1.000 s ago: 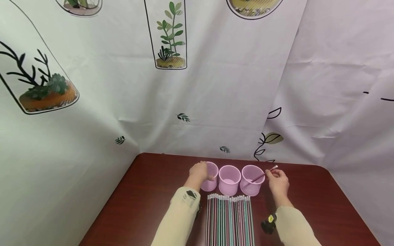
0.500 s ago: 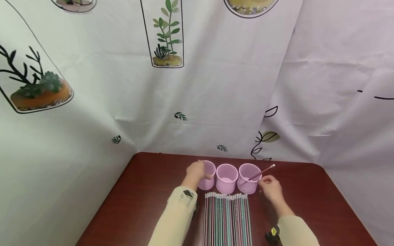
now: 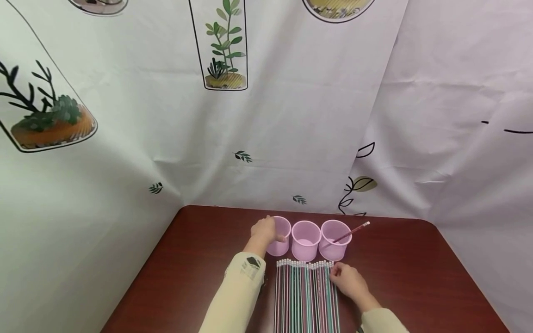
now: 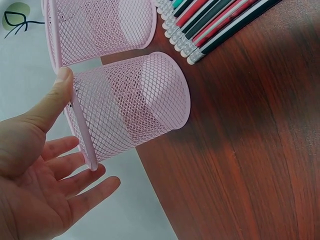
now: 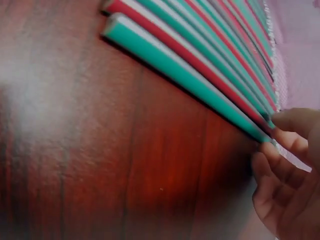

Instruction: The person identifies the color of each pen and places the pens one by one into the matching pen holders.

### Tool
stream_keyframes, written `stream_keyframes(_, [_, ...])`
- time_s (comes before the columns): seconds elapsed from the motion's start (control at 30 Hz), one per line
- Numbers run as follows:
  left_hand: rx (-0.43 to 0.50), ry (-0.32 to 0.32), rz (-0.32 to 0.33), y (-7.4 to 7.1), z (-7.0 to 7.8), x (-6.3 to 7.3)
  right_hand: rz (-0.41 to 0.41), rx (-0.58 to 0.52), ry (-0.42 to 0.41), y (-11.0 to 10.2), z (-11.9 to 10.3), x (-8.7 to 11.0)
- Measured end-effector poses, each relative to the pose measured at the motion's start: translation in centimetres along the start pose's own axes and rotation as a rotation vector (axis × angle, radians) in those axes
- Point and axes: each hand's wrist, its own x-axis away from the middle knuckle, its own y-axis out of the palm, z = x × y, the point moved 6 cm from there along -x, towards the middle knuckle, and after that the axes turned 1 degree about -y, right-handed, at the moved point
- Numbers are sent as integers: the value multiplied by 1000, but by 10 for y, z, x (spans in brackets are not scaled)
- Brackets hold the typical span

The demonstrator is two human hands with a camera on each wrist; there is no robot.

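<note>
Three pink mesh pen cups stand side by side near the back of the table. My left hand [image 3: 262,233] holds the left cup [image 3: 280,248] by its rim, thumb on one side and fingers on the other in the left wrist view. Beside it stand the middle cup [image 3: 306,252] and the right cup [image 3: 333,253]; a red pencil [image 3: 353,231] leans in the right one, eraser end up. A row of pencils [image 3: 306,298] lies in front of the cups. My right hand [image 3: 350,280] pinches the eraser end of the outermost green pencil [image 5: 182,85], which still lies in the row.
The dark red-brown table [image 3: 416,277] meets a white fabric backdrop [image 3: 291,138] printed with plants along its back and left edges. Bare wood [image 3: 200,259] shows left of the left arm and right of the right hand.
My right hand has let go of the red pencil, leaving it leaning in the right cup, and moved down and left to the pencil row. The left hand stays at the left cup.
</note>
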Motion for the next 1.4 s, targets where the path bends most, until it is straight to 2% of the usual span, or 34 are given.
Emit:
stream_keyframes(0.3, [10,-2,1,-1,0,1,-8,117,5,4,-2,1])
stream_keyframes(0.5, [26,-6,-4,-1,0,3,-23,137,37,7,1,1])
stream_keyframes(0.63, [31,-13,-4,-1,0,4,-25,143,30,8,-1,1])
stream_keyframes(0.9, [32,-10,8,-1,0,3,-5,113,64,9,-2,1])
stream_keyframes(1.03, [33,-9,10,0,-1,2,10,78,115,10,3,1])
stream_keyframes(1.4, [45,-18,8,1,-2,3,35,-4,147,4,-1,0])
